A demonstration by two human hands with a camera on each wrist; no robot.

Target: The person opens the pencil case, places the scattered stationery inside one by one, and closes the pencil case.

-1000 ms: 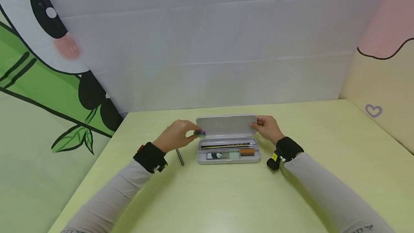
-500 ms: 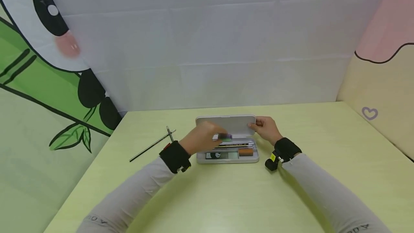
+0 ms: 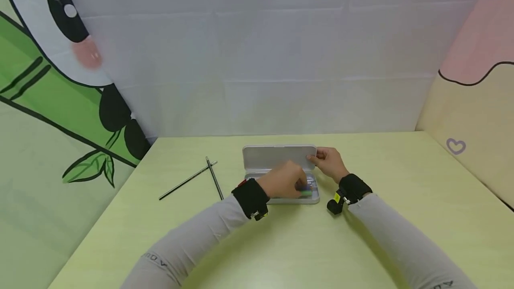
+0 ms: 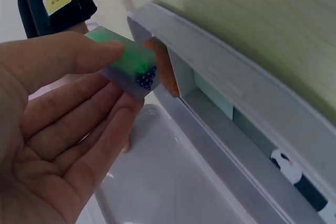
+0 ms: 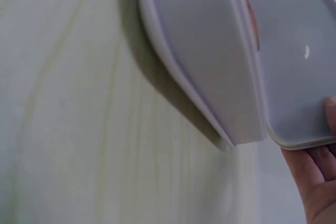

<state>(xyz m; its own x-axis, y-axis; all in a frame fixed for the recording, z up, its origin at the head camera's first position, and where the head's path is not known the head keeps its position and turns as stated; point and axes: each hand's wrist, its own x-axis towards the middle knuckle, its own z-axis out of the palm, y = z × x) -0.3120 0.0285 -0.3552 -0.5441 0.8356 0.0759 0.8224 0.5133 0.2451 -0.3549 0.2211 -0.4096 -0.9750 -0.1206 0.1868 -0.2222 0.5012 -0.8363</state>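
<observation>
My left hand pinches a small green-and-purple block with a grape print between thumb and fingers. It is over the front compartment of a grey pencil case, beside an orange-brown block. Further along that compartment lie a pale green piece and a strip with a panda-like print. The case's lid stands raised; my right hand grips its right edge, thumb on the inner face. In the head view my left hand hides much of the case, including most of the pencils inside.
Left of the case, two dark, slim pencils lie crossed on the pale yellow table. A white wall covering rises behind the table, and a painted panel borders its right side.
My left hand has carried the grape-print block rightward from the case's left side, then down to its front compartment. The crossed pencils have come into fuller view. My right hand still holds the lid.
</observation>
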